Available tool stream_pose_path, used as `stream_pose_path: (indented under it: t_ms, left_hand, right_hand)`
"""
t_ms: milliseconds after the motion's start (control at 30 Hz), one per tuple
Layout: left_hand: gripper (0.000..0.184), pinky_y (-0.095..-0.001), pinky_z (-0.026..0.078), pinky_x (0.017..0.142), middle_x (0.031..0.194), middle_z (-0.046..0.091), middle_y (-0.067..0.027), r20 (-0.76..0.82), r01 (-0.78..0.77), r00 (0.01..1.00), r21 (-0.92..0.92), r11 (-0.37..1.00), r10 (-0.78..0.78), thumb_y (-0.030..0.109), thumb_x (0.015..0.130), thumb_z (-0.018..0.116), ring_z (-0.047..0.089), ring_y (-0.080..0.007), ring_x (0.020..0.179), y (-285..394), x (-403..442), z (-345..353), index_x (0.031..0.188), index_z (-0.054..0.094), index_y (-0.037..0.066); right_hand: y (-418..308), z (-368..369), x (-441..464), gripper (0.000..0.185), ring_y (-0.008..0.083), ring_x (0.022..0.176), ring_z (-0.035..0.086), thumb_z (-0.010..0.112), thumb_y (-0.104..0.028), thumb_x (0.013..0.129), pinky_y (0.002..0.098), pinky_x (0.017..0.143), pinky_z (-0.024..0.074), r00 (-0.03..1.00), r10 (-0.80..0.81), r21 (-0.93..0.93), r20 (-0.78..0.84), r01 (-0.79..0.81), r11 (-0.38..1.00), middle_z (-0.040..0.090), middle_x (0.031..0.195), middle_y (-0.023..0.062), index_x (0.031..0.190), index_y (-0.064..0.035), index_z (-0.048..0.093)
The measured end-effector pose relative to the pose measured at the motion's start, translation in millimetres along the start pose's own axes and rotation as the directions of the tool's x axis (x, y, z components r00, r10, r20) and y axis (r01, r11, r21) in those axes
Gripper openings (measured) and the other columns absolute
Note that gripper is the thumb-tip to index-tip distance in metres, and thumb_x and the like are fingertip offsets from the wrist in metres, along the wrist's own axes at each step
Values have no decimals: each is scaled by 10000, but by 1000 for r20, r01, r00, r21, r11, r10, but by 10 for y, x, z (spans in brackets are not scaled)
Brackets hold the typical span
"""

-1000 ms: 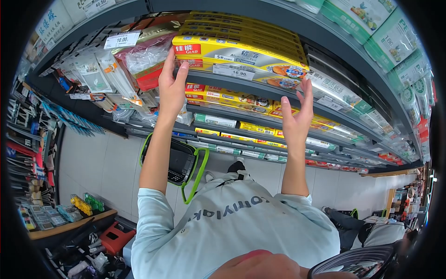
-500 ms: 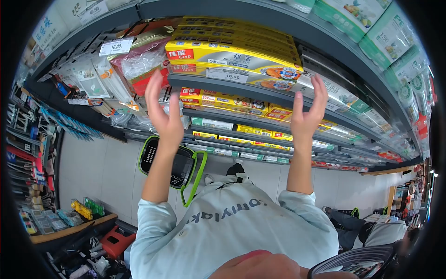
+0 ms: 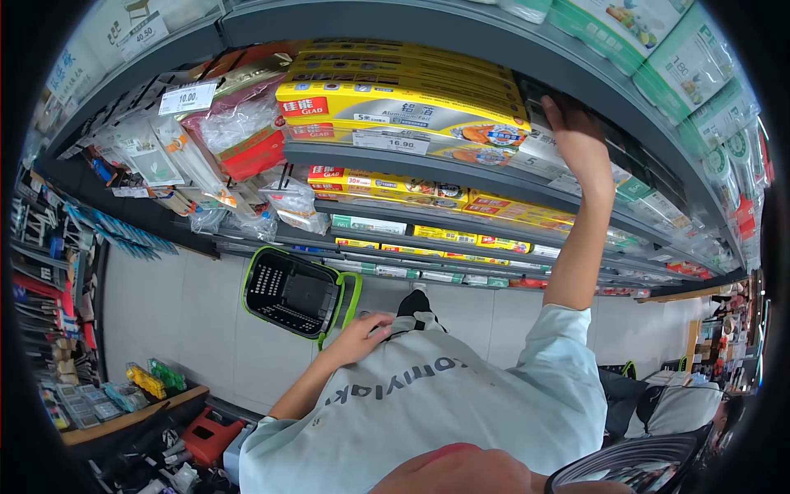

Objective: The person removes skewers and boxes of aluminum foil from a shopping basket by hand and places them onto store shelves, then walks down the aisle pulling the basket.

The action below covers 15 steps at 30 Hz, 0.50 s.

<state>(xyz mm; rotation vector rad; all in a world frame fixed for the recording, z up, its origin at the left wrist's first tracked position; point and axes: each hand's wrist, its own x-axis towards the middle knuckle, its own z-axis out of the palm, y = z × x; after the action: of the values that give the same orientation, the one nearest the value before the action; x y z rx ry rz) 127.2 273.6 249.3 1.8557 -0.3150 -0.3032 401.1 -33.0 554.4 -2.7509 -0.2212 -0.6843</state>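
Observation:
My right hand (image 3: pixel 578 146) reaches to the shelf with its fingers stretched out, over the silver-grey boxes (image 3: pixel 541 155) just right of the yellow foil boxes. Whether it presses on them I cannot tell. Those yellow Glad aluminum foil boxes (image 3: pixel 403 107) stand stacked on the shelf, above a 16.90 price tag (image 3: pixel 391 142). Low by my waist, against or close to my shirt, is my left hand (image 3: pixel 362 337), fingers loosely bent and apart, holding nothing visible. A black basket with a green rim (image 3: pixel 245 284) and green handle sits on the floor beside it.
Bagged goods (image 3: pixel 239 123) hang left of the foil, by a 10.00 price tag (image 3: pixel 188 98). Green-and-white packs (image 3: pixel 683 70) fill the upper right shelf. Lower shelves hold more yellow boxes (image 3: pixel 395 183). Another person (image 3: pixel 671 407) is behind me at the right.
Both hands were raised apart before the foil boxes. My left hand has dropped to my waist; my right hand has moved up and right onto the shelf's grey boxes.

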Motion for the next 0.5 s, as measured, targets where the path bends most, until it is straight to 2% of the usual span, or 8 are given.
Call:
stream_pose_path:
  t_ms: [33,133,200,267,333,367,433,500]
  left_hand:
    - [249,-347,514,862,1113,684,-131,52,116,992,-44,992,-114,189,984,595,669,-241,974,-163,-116,71,1151,648,12]
    - [356,-348,516,862,1139,688,-160,42,289,957,-111,951,-286,264,995,580,668,-265,1013,-839,-540,205,1240,619,8]
    - [349,-343,532,827,1070,709,-152,-37,508,846,-247,825,-532,261,976,602,688,-252,961,-1246,-859,254,1212,631,6]
    - [305,-352,537,746,958,726,-151,-326,458,807,-182,870,-493,246,953,620,696,-239,841,-1713,-1217,436,1131,661,2]
    - [216,-364,529,701,875,717,-170,-441,523,727,-142,840,-527,181,920,619,690,-254,776,-1885,-1480,537,1016,676,-5]
    - [216,-364,529,701,875,717,-170,-441,522,726,-145,841,-527,181,920,619,690,-254,776,-2086,-1640,612,1016,676,-5]
    - [175,-401,527,692,811,696,-204,-510,656,587,-156,739,-629,141,870,623,684,-309,757,-2516,-1940,781,931,666,-17]
    - [180,-417,526,706,816,691,-221,-514,710,532,-161,685,-673,144,855,626,683,-339,772,-2586,-2110,846,912,662,-23]
  right_hand:
    - [-6,3,3,476,454,1128,563,501,-434,1002,449,970,437,1000,-7,3,3,7,1000,629,1228,238,1210,-33,651]
    - [-1,-15,30,456,436,1067,603,498,-470,997,479,921,476,1000,12,-30,22,-11,999,679,1117,207,1175,-91,680]
    - [5,-16,40,440,444,1052,603,511,-449,995,480,920,474,999,-4,-56,34,6,998,678,1109,216,1170,-83,682]
    - [22,-10,47,431,446,1045,604,517,-437,994,481,919,473,999,-34,-39,32,36,999,678,1103,221,1170,-78,681]
    - [38,-9,67,423,448,1037,605,524,-424,993,482,918,472,997,-65,-21,29,65,998,678,1097,225,1171,-74,680]
    - [46,-9,80,421,451,1049,598,524,-418,993,481,921,469,996,-71,-7,53,72,997,673,1112,227,1181,-72,675]
    - [76,9,84,420,454,1062,592,524,-411,993,480,924,467,994,-80,8,77,79,997,667,1128,229,1190,-70,670]
    - [107,48,87,419,446,1094,582,521,-399,996,473,934,458,989,-140,-16,48,141,990,657,1165,227,1218,-71,656]
